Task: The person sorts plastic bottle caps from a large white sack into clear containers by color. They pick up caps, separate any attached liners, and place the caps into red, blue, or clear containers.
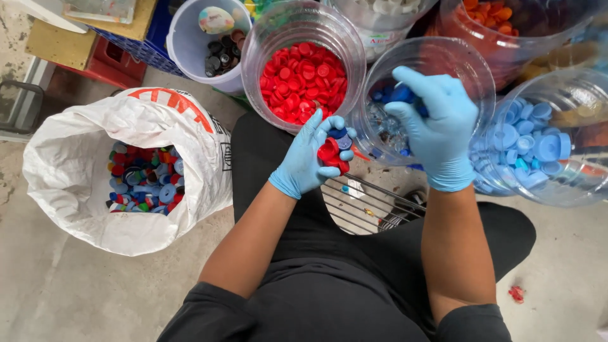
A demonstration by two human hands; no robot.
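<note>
My left hand cupped red and blue caps, fingers closed round them. My right hand pinched a dark blue cap over the clear jar at 1 o'clock.

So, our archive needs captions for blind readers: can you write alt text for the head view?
Seen from above, a seated person in blue gloves sorts bottle caps: the left hand holds red and blue caps, the right hand reaches into a clear jar. Jars of sorted caps and a white sack of mixed caps surround them.
</note>
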